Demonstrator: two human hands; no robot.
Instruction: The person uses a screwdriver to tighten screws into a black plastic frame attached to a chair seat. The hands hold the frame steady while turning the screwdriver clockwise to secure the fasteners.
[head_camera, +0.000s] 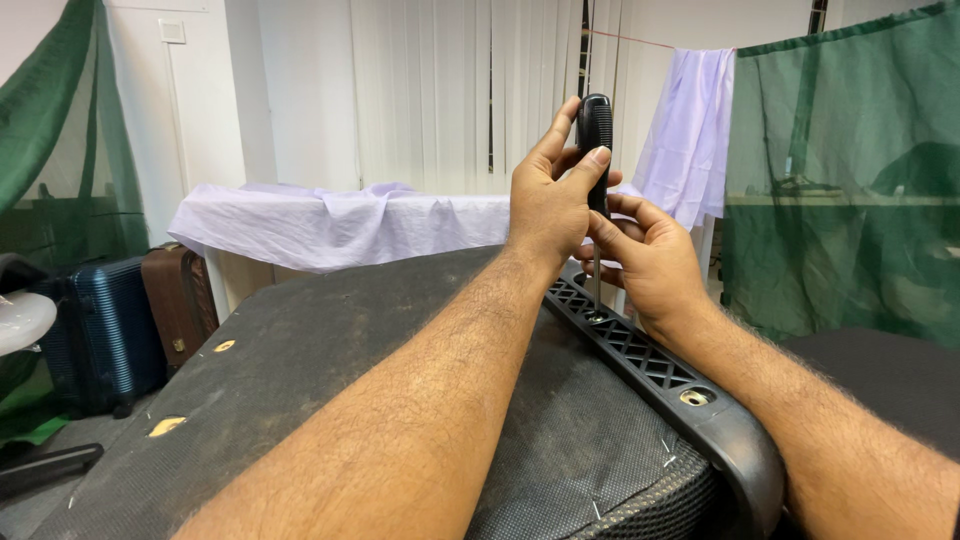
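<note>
Right of centre in the frame, the left hand (548, 205) wraps the black handle of an upright screwdriver (595, 150). The right hand (650, 262) pinches it lower down, at the base of the handle. The tip stands in a black plastic armrest (655, 365) that runs toward the lower right, fixed along an upturned chair seat (330, 350).

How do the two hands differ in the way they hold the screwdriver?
The left hand grips high up, fingers wrapped around the black handle of the screwdriver, while the right hand sits lower, pinching near the metal shaft. The left hand is raised, thumb near the handle's top; the right hand rests close to the black plastic armrest. Both touch the same upright tool.
</note>
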